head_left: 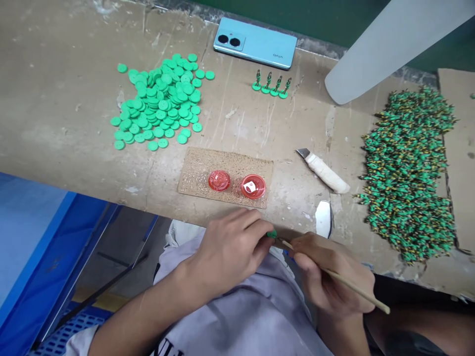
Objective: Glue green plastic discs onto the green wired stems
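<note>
Near the table's front edge, my left hand [241, 247] pinches a small green piece [272, 233] between thumb and fingers. It looks like one of the green discs, but the fingers cover most of it. Held like a pen in my right hand [330, 272] is a thin wooden stick [352, 286]. Its narrow dark tip meets or nearly meets the green piece; I cannot tell which. Just beyond my left hand, a piece of tan card [196, 173] carries a small red dish [219, 181] and a second red dish [253, 187], both with shiny insides.
A pile of green discs [159, 101] lies at the back left. Behind the card stand several small figures [275, 84] on green bases, near a blue phone [256, 43]. Rightward are a wrapped-handle blade [322, 170], a white tube [393, 49] and a heap of green figures [410, 173].
</note>
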Tool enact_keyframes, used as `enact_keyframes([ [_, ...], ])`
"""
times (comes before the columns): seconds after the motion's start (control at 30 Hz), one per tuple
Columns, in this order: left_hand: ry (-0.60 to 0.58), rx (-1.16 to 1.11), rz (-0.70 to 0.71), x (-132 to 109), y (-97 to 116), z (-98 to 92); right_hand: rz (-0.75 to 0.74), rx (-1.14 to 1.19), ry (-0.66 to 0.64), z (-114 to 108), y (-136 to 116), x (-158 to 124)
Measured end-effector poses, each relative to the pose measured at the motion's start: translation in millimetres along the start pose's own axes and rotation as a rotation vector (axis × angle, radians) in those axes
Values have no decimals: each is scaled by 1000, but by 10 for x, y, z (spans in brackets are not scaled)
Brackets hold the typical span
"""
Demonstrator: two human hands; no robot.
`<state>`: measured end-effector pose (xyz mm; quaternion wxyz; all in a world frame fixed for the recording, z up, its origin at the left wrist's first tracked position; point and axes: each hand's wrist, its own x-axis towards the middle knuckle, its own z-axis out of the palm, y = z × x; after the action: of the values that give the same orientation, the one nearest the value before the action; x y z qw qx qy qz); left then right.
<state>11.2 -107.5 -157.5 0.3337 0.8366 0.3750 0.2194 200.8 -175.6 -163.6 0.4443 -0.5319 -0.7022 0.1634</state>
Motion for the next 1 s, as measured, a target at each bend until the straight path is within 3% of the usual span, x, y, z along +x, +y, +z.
enact_keyframes([
  [0.17,12,-6,-59,21,41,12,-118,-37,168,107,60,-27],
  [0.3,18,-13,-58,19,48,21,-231,-46,121,134,72,-45],
  [0.47,27,-14,-63,6,45,29,-137,-27,127,109,17,-22],
  [0.67,6,-24,-65,16,48,27,-207,-33,39,127,-11,32],
  [0.87,34,-2,-70,17,47,42,-1,-130,93,66,27,-5],
  [1.0,26,-19,-69,20,56,32,-142,-77,68,88,16,-64],
])
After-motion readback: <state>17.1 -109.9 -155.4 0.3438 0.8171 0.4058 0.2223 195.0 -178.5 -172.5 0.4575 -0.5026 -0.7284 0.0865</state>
